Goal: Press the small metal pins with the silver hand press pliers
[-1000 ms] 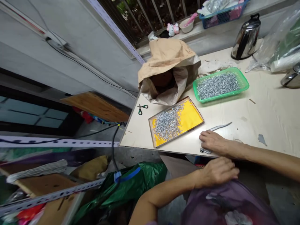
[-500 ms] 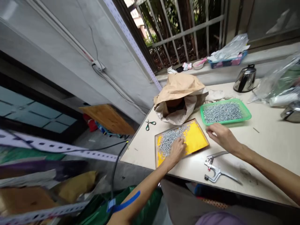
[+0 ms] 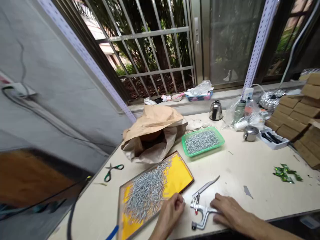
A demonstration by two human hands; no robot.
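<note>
My left hand is closed in a pinch at the tray's near right edge. A tiny bright bit of metal shows at its fingertips, too small to name surely. My right hand has its thumb and fingers around one handle of silver hand pliers with a C-shaped jaw. These lie on the table, the other handle spread away. Small silver metal pins are heaped over the left part of a shallow tray with a yellow bottom. More such pins fill a green plastic basket behind.
An open brown paper bag stands behind the tray, with green-handled scissors to its left. Farther right are a steel kettle, a steel cup, small green packets and stacked cardboard boxes.
My view has swung to the right. The left hand has left the pins in the tray and come to its near right edge. My right hand has moved from near the green basket onto the pliers' handle.
</note>
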